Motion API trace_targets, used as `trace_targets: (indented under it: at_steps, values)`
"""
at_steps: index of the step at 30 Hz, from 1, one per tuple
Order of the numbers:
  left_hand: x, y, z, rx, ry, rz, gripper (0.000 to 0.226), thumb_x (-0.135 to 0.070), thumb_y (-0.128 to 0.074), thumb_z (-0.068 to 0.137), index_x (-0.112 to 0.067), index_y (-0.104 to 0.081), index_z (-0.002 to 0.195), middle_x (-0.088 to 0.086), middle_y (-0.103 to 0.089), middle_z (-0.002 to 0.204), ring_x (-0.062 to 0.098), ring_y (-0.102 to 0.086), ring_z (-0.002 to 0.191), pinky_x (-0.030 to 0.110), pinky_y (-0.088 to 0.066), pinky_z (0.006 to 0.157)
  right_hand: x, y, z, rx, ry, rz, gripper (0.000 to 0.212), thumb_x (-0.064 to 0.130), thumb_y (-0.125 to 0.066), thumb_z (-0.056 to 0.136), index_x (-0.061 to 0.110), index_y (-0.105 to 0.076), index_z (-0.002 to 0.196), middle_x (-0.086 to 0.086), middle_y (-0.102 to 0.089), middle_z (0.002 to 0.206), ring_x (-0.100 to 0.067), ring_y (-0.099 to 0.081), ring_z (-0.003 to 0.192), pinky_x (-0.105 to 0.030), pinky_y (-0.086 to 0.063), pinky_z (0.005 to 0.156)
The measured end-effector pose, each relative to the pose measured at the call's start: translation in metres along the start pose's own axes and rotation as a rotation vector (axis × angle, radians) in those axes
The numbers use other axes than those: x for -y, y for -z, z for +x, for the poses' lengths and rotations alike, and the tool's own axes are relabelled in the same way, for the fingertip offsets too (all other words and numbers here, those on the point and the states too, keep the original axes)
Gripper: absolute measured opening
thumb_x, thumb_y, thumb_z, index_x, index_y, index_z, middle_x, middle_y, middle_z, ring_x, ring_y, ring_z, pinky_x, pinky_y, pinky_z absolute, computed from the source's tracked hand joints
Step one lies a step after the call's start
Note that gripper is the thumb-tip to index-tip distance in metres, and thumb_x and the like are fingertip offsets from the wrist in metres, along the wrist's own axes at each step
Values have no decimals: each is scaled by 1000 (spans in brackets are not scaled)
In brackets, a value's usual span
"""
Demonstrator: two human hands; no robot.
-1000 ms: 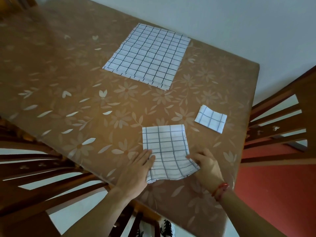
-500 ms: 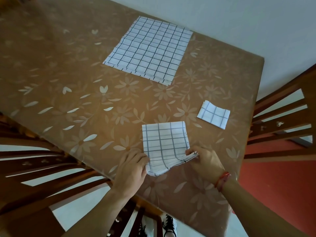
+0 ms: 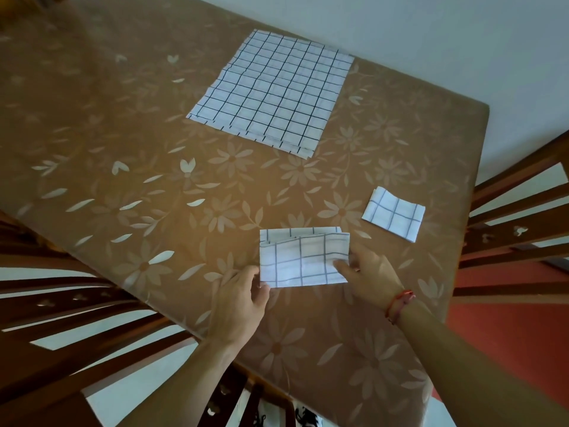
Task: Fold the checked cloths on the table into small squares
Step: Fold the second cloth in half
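The left grip (image 3: 243, 292) and right grip (image 3: 371, 272) each pinch an end of the half-folded checked cloth (image 3: 303, 261), lower centre of the frame on the table (image 3: 123, 124). Light and limp, it likely slips out of line; the corners are the best hold.

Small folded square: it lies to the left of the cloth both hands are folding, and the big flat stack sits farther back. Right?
Not quite. The head view shows the small folded square to the right of the half-folded cloth, not the left. The rest holds: the left hand and right hand both grip that cloth at its ends, and the big flat stack lies farther back.
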State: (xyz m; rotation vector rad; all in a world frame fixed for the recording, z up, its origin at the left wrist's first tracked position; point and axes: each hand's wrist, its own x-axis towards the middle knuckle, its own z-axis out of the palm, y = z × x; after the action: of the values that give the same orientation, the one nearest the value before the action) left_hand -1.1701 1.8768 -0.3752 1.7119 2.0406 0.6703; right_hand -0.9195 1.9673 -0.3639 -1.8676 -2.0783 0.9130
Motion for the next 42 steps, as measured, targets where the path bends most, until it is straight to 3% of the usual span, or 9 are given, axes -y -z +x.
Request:
trace_targets:
  at_steps: [4, 7, 16, 19, 23, 30, 36, 38, 42]
  values:
    - [1, -2, 7, 3, 43, -6, 34, -29, -71, 86, -25, -58, 117, -16, -65, 90, 12, -61, 97, 32, -37, 92, 4, 1, 12, 32, -20, -38, 20, 39, -55, 90, 28, -60, 106, 5, -67, 81, -12, -60, 73, -29, -49, 61]
    - [-4, -2, 13, 26, 62, 56, 36, -28, -70, 87, -24, -56, 119, -8, -69, 98, 27, -59, 112, 51, -44, 98, 5, 2, 17, 53, -50, -52, 19, 40, -55, 90, 29, -61, 104, 8, -67, 85, -11, -61, 75, -29, -50, 63]
    - [4, -10, 26, 20, -182, 312, 48, -23, -72, 83, -16, -50, 125, 2, -63, 96, 25, -58, 90, 52, -48, 88, 6, 3, 30, 62, -80, -101, 24, 36, -59, 89, 20, -49, 74, 4, -55, 75, -15, -55, 67, -28, -44, 56]
    - [6, -6, 33, 47, -295, 381, 55, -26, -67, 85, -10, -49, 135, 8, -55, 123, 26, -54, 106, 43, -49, 83, 6, 3, 33, 60, -80, -132, 27, 38, -60, 88, 22, -48, 69, 4, -53, 77, -16, -56, 67, -32, -49, 59]
    - [15, -6, 42, 140, -425, 465, 52, -27, -39, 98, -6, -39, 146, 9, -31, 157, 22, -33, 143, 42, -40, 106, 6, 3, 35, 64, -85, -157, 29, 40, -60, 88, 24, -44, 69, 5, -52, 78, -15, -57, 67, -31, -47, 58]
    - [30, -11, 46, 213, -405, 485, 57, -32, -22, 100, -8, -29, 151, 6, -19, 161, 18, -15, 149, 40, -16, 117, 6, -2, 35, 14, -86, -143, 22, 42, -57, 83, 23, -59, 96, 8, -56, 87, -13, -59, 72, -27, -49, 58]
    - [32, -9, 49, 215, -406, 487, 55, -29, -21, 100, -8, -27, 151, 8, -19, 161, 19, -12, 150, 42, -24, 117, 31, -2, 22, -250, -26, -277, 33, 45, -58, 86, 21, -48, 106, 4, -53, 95, -20, -57, 76, -29, -43, 55]
    - [32, -10, 50, 221, -414, 503, 56, -29, -22, 100, -7, -25, 152, 9, -18, 162, 19, -11, 150, 43, -23, 118, 45, -12, 20, -311, 205, -295, 35, 37, -59, 87, 13, -55, 111, -4, -52, 103, -22, -55, 86, -31, -46, 60]
    - [32, -10, 54, 230, -425, 516, 58, -30, -21, 101, -3, -24, 152, 11, -17, 161, 21, -14, 150, 44, -27, 117, 72, -51, 17, -120, 451, -405, 58, 33, -47, 93, 7, -40, 144, -17, -41, 146, -31, -41, 134, -41, -42, 108]
